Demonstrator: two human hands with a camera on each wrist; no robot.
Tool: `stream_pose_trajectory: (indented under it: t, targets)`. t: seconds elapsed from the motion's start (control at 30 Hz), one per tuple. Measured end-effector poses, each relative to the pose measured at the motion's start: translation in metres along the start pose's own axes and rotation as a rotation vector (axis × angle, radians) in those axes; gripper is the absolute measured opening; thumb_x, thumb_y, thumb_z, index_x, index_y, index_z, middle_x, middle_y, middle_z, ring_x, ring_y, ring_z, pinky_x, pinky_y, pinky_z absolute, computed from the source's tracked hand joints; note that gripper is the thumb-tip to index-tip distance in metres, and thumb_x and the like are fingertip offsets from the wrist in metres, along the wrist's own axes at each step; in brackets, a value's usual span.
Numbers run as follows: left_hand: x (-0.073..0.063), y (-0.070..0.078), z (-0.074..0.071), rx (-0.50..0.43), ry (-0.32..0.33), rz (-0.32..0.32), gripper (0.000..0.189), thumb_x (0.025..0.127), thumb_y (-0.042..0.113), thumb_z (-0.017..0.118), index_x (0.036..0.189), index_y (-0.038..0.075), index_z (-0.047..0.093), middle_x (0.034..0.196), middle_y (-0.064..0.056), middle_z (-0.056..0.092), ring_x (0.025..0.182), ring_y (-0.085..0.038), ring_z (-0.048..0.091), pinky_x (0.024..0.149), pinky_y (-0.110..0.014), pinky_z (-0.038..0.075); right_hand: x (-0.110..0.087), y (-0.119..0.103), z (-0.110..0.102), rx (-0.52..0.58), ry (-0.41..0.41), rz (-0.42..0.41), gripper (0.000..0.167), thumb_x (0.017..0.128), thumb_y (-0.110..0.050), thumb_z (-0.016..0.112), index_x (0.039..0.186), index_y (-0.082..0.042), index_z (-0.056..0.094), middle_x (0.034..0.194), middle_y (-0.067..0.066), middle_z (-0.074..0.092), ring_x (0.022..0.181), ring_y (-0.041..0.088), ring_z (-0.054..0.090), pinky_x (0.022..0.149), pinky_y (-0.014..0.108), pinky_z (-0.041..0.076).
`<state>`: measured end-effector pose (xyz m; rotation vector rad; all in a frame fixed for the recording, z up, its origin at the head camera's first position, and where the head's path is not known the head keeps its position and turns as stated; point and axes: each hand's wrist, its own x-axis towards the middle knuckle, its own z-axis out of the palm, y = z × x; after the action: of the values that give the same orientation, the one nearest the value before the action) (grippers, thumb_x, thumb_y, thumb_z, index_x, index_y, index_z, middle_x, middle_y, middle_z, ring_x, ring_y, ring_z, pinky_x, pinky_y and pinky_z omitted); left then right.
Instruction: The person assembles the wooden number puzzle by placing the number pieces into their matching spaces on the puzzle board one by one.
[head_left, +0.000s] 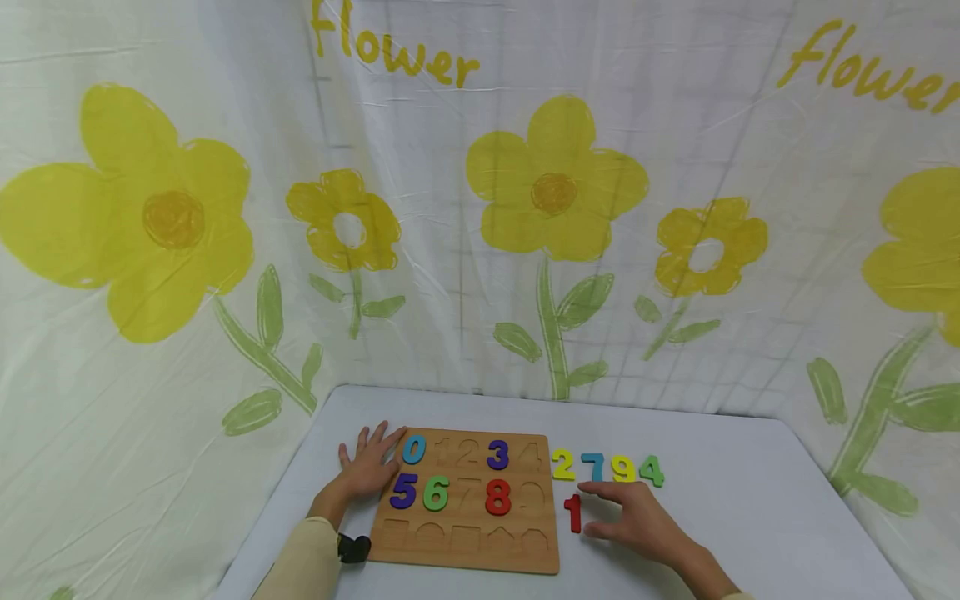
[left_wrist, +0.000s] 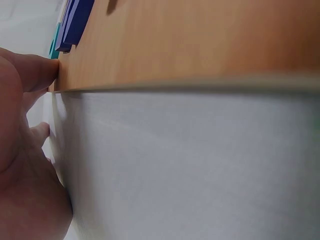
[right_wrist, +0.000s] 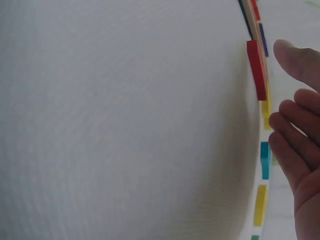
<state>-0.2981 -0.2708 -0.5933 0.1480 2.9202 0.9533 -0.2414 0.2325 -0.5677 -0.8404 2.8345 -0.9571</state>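
A wooden number board [head_left: 465, 557] lies on the white table. Against its left edge rests my left hand [head_left: 366, 468], fingers spread, and the left wrist view shows a digit touching the wood. In the recesses sit a light-blue 0 [head_left: 414, 449], a purple 3 [head_left: 497, 454], a purple 5 [head_left: 403, 492], a green 6 [head_left: 436, 493] and a red 8 [head_left: 498, 497]. To the right of the board a red number 1 [head_left: 574, 513] lies loose. My right hand [head_left: 637, 521] hovers beside it, thumb and fingers apart; in the right wrist view a gap separates them from the red piece [right_wrist: 256, 70].
Behind the red piece, a yellow 2 [head_left: 563, 465], blue 7 [head_left: 593, 467], yellow 9 [head_left: 623, 468] and green 4 [head_left: 652, 471] form a row. A small black object [head_left: 354, 548] is by the left wrist. A flower-printed curtain [head_left: 420, 333] hangs behind the table.
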Motion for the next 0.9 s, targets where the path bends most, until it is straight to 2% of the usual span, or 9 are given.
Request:
stream_pose_trajectory:
  t: [0.27, 0.4, 0.57, 0.8, 0.9]
  targets:
    - [0.0, 0.0, 0.001, -0.006, 0.005, 0.002, 0.063, 0.106, 0.023, 0.053, 0.167, 0.01, 0.043, 0.177, -0.032, 0.021, 0.163, -0.063, 0.002, 0.118, -0.088, -0.015, 0.007, 0.006, 0.007, 0.02, -0.041, 0.062, 0.061, 0.085, -0.041, 0.094, 0.139, -0.017, 0.077, 0.134, -0.007, 0.079, 0.125, 0.016, 0.075, 0.103, 0.044, 0.063]
    - [0.002, -0.003, 0.003, 0.001, 0.007, 0.002, 0.064, 0.104, 0.021, 0.053, 0.167, 0.009, 0.043, 0.177, -0.033, 0.021, 0.162, -0.064, 0.003, 0.118, -0.088, -0.014, 0.009, 0.006, 0.008, 0.019, -0.054, 0.082, 0.063, 0.084, -0.042, 0.095, 0.14, -0.018, 0.076, 0.135, -0.008, 0.079, 0.126, 0.016, 0.074, 0.105, 0.046, 0.061]
    - [0.003, -0.005, 0.005, -0.004, 0.015, 0.009, 0.064, 0.104, 0.021, 0.054, 0.166, 0.01, 0.044, 0.177, -0.033, 0.022, 0.163, -0.064, 0.003, 0.118, -0.088, -0.014, 0.01, 0.004, 0.009, 0.022, -0.064, 0.056, 0.061, 0.085, -0.038, 0.095, 0.14, -0.017, 0.076, 0.133, -0.008, 0.079, 0.123, 0.017, 0.074, 0.104, 0.046, 0.062]
    - [0.0, -0.003, 0.001, -0.009, 0.0, 0.015, 0.063, 0.107, 0.028, 0.053, 0.168, 0.014, 0.043, 0.179, -0.03, 0.019, 0.164, -0.061, 0.0, 0.118, -0.087, -0.017, 0.011, 0.001, 0.011, 0.035, -0.068, 0.015, 0.054, 0.089, -0.03, 0.093, 0.137, -0.014, 0.077, 0.125, -0.012, 0.08, 0.11, 0.006, 0.071, 0.1, 0.038, 0.064]
    - [0.0, -0.003, 0.001, -0.009, -0.003, 0.014, 0.063, 0.107, 0.028, 0.053, 0.168, 0.014, 0.043, 0.179, -0.03, 0.019, 0.164, -0.062, 0.0, 0.118, -0.087, -0.017, 0.011, -0.001, 0.011, 0.029, -0.061, 0.011, 0.052, 0.089, -0.027, 0.092, 0.137, -0.014, 0.077, 0.124, -0.012, 0.08, 0.108, 0.005, 0.071, 0.099, 0.038, 0.064]
